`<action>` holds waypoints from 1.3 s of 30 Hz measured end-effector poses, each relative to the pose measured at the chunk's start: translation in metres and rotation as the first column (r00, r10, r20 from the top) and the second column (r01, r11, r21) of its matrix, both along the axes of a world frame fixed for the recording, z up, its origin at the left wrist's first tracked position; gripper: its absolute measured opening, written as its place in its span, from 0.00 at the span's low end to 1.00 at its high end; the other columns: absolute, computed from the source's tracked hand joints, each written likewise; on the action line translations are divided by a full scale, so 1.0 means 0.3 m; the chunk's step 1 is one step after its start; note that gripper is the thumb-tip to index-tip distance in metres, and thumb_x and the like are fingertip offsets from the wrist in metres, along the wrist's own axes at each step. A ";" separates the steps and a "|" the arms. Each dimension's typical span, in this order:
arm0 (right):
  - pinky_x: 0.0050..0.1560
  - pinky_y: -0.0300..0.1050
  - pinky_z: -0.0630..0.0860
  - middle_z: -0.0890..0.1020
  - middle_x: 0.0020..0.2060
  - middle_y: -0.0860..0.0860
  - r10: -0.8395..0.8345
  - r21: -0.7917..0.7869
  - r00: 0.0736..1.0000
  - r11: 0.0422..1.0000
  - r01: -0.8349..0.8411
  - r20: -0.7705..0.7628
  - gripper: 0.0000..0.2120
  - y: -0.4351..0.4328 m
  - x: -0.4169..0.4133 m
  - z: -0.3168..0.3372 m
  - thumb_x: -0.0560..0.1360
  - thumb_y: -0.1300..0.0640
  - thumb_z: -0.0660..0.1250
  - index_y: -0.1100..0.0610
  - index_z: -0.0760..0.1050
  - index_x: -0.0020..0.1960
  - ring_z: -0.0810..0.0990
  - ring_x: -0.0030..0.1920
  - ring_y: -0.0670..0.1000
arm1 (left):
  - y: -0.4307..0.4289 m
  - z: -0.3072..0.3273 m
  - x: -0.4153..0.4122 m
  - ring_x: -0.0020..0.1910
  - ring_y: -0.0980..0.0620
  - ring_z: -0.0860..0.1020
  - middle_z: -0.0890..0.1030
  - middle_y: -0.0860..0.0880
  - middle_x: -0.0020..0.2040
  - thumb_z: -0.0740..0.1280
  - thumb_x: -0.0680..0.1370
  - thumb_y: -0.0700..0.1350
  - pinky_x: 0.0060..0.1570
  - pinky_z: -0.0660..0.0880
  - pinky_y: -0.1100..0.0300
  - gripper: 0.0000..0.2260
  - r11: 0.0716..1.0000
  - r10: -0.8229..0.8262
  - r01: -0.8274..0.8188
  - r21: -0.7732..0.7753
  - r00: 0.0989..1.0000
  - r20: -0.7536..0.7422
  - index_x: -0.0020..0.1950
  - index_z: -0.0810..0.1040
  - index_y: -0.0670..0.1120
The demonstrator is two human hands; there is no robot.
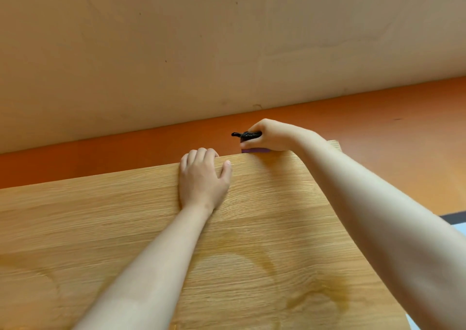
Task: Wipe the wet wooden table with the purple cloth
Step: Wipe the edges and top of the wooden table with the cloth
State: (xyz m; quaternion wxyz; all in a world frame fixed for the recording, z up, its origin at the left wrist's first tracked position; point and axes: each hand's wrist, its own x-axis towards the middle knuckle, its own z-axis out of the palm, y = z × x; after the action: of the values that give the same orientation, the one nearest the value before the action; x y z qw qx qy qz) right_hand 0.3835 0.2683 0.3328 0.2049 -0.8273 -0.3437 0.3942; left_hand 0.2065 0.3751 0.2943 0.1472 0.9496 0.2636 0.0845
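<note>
A light wooden table [100, 228] fills the lower view, with darker wet streaks [325, 297] near its front right. My left hand [204, 178] lies on the table's far edge, palm down, fingertips curled over the rim. My right hand [267, 135] reaches past the far edge near the right corner and grips a small dark object [245, 135]. Just under that hand a sliver of purple cloth [254, 150] shows at the table's edge; most of it is hidden.
Beyond the table an orange band [126, 150] runs along the base of a beige wall [176, 52]. To the right is orange floor [403, 153], with a dark strip and a pale surface at the right edge [456, 218].
</note>
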 end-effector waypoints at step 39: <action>0.37 0.37 0.70 0.78 0.36 0.49 -0.869 0.390 0.416 0.297 0.872 -0.268 0.06 -0.563 -0.094 -0.072 0.76 0.54 0.67 0.57 0.77 0.49 0.73 0.36 0.45 | -0.005 0.001 0.002 0.51 0.47 0.71 0.76 0.48 0.49 0.59 0.78 0.54 0.56 0.65 0.51 0.13 1.000 -0.014 0.013 0.016 1.000 0.028 0.53 0.74 0.45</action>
State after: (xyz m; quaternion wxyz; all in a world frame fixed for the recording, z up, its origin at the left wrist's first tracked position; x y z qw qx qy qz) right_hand 0.3553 0.0993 0.3112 0.5808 -0.8009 0.0745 0.1253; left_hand 0.2073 0.3735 0.2944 0.1441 0.9512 0.2543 0.0989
